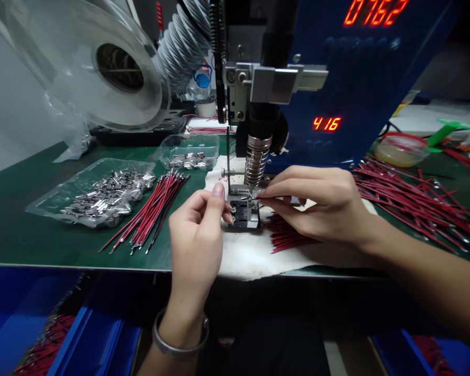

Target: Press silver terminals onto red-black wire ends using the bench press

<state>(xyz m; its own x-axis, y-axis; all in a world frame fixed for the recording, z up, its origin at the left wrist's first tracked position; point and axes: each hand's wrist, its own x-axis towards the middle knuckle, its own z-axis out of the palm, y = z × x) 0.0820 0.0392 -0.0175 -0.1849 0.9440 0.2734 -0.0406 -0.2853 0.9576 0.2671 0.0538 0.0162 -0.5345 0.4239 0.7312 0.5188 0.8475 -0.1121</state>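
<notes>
At the small black fixture (240,213) under the blue machine's soldering head (257,156), both my hands work close together. My left hand (198,227) is at the fixture's left side, its fingers curled and closed around small metal terminals (232,211) whose ends show past the fingertips. From the right comes my right hand (317,201), thumb and finger pinched on a thin wire just below the soldering tip. Most of that wire is hidden by the fingers. Beneath my right hand a bundle of red and black wires (284,235) lies on a white cloth (250,256).
Left on the green table (8,219) are a clear tray of metal parts (105,196), a second clear tray (191,151) and a wire bundle (151,209). More wires (419,201) are heaped right. A clear reel (86,62) hangs upper left; blue bins (90,339) stand below.
</notes>
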